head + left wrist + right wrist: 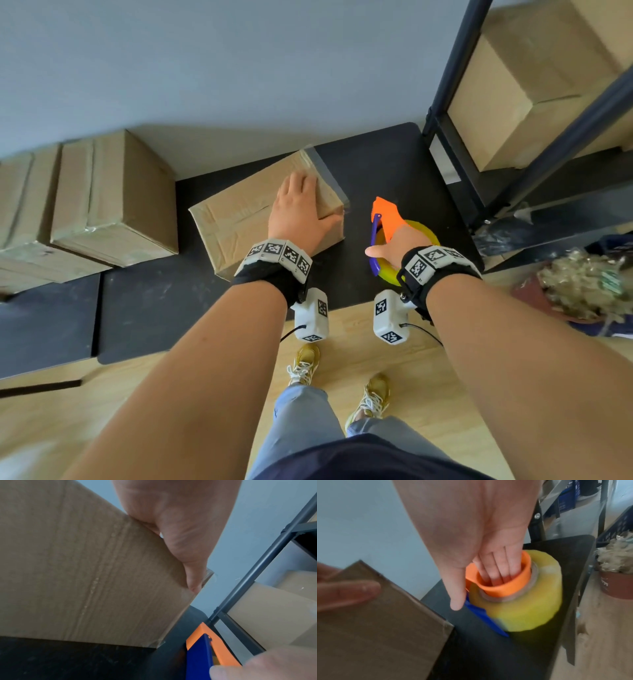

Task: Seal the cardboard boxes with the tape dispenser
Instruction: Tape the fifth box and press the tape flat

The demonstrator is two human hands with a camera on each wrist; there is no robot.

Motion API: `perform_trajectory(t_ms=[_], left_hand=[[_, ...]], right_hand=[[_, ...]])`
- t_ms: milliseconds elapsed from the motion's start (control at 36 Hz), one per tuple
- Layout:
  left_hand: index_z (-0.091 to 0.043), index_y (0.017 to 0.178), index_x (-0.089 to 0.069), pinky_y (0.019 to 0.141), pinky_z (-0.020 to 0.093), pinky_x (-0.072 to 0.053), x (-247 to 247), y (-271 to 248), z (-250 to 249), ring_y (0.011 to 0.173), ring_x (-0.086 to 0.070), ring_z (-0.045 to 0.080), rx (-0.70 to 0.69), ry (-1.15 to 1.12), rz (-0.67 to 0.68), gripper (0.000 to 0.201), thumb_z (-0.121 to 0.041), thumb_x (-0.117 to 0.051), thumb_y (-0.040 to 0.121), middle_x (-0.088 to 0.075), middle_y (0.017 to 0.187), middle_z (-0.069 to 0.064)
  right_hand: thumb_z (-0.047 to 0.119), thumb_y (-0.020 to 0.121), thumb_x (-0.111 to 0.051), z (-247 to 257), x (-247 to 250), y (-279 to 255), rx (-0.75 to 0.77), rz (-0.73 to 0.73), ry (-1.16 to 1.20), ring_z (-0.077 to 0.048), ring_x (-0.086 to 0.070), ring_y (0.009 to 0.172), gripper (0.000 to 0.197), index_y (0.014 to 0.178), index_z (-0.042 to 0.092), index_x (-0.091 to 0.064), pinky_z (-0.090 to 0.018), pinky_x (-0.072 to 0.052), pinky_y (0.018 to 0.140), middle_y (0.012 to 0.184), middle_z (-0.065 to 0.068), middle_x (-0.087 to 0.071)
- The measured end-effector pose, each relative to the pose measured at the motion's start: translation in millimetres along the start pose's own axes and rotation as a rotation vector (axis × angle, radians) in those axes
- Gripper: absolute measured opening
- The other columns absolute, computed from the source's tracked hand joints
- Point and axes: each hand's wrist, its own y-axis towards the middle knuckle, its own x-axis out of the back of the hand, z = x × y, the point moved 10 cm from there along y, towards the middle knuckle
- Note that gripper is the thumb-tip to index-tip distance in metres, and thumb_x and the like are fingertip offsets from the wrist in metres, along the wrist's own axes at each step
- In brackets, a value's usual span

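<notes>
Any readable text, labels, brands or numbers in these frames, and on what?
No words or numbers can be read.
Wrist bands: black-and-white square code markers only, no letters.
Blue box on the shelf: white print, too blurred to read.
Plant pot: a pale mark, too blurred to read.
Cardboard box, tape dispenser: no print visible.

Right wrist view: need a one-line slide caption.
Right hand with fingers inside the orange core of the tape dispenser on the black table, beside a box.
</notes>
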Motion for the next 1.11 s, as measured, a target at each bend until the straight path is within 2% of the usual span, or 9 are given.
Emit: perform_trajectory(t_ms=[56,111,222,333,472,583,694,806,1111], left_hand=[[-0.017,0.142,-0.036,0.109,0.039,-0.036,0.8,-1.1,-2.8,0.132,-0.034,0.021,-0.024,0.007,0.031,0.075,-0.05,-0.065,0.081,-0.036,0.142,0.0],[-0.017,0.147,-0.03,0.117,0.04,-0.023,-0.3,-0.5,-6.8,0.139,-0.026,0.021,-0.074,0.066,0.081,0.078,-0.047,-0.064,0.084,-0.031,0.149,-0.001],[-0.023,0.151,-0.02,0.12,0.045,-0.002,-4.3,-1.5,-9.8,0.147,-0.007,0.021,-0.154,0.262,0.182,0.076,-0.042,-0.059,0.089,-0.019,0.158,-0.001],[-0.037,0.149,-0.021,0.117,0.044,-0.011,4.2,-8.3,-2.0,0.144,-0.01,0.027,-0.139,0.333,0.194,0.08,-0.019,-0.063,0.084,-0.013,0.157,-0.001],[-0.048,0.146,-0.016,0.104,0.039,-0.031,15.1,-21.8,10.3,0.123,-0.031,0.025,-0.151,0.418,0.139,0.088,-0.007,-0.057,0.08,-0.029,0.136,0.001],[-0.042,0.148,-0.019,0.084,0.035,-0.048,16.3,-33.1,25.6,0.105,-0.038,0.021,-0.075,0.25,0.151,0.09,0.005,-0.053,0.079,-0.032,0.116,0.002],[-0.024,0.14,-0.038,0.067,0.033,-0.047,26.8,-43.4,47.4,0.097,-0.047,0.021,0.08,0.047,0.001,0.067,0.005,-0.054,0.082,-0.039,0.116,0.003],[-0.013,0.12,-0.057,0.067,0.032,-0.044,32.7,-54.8,61.1,0.082,-0.056,0.027,0.2,-0.079,-0.109,0.032,-0.002,-0.05,0.091,-0.052,0.108,0.006],[-0.017,0.125,-0.063,0.086,0.032,-0.05,34.5,-46.2,71.2,0.095,-0.06,0.023,0.146,-0.122,-0.116,0.036,-0.005,-0.05,0.094,-0.062,0.109,0.002]], right_hand=[[0.033,0.092,-0.067,1.8,17.3,-7.0,-0.058,-0.056,-0.087,-0.023,-0.057,0.08,0.02,0.099,0.021,-0.053,-0.031,-0.043,0.067,0.094,-0.004,-0.06],[0.024,0.095,-0.059,10.5,36.8,-10.9,-0.08,-0.143,-0.062,-0.03,-0.06,0.095,0.025,0.114,0.009,-0.056,-0.036,-0.045,0.076,0.108,-0.012,-0.063],[0.016,0.098,-0.049,38.6,62.3,-12.3,0.068,-0.254,0.024,-0.032,-0.058,0.114,0.027,0.122,0.01,-0.059,-0.037,-0.045,0.09,0.122,-0.013,-0.063],[0.012,0.097,-0.045,64.3,71.5,-14.2,0.19,-0.267,0.153,-0.028,-0.051,0.127,0.041,0.138,0.017,-0.053,-0.037,-0.041,0.101,0.14,-0.008,-0.054],[0.002,0.096,-0.04,91.0,69.3,-20.5,0.266,-0.225,0.22,-0.027,-0.048,0.13,0.054,0.147,0.02,-0.043,-0.039,-0.043,0.104,0.151,-0.004,-0.041],[0.0,0.095,-0.038,101.3,53.8,-19.3,0.293,-0.156,0.181,-0.027,-0.051,0.127,0.053,0.143,0.019,-0.048,-0.037,-0.043,0.102,0.145,-0.005,-0.05],[0.005,0.094,-0.038,103.1,44.0,-19.6,0.296,-0.162,0.195,-0.027,-0.058,0.114,0.044,0.13,0.02,-0.059,-0.036,-0.047,0.095,0.127,-0.006,-0.064],[0.006,0.092,-0.039,103.8,43.1,-21.4,0.311,-0.196,0.212,-0.025,-0.06,0.111,0.043,0.123,0.023,-0.063,-0.042,-0.049,0.097,0.121,-0.003,-0.067],[0.009,0.096,-0.044,104.8,45.8,-39.6,0.452,-0.353,0.056,-0.026,-0.064,0.106,0.038,0.126,0.022,-0.064,-0.034,-0.052,0.087,0.117,-0.004,-0.07]])
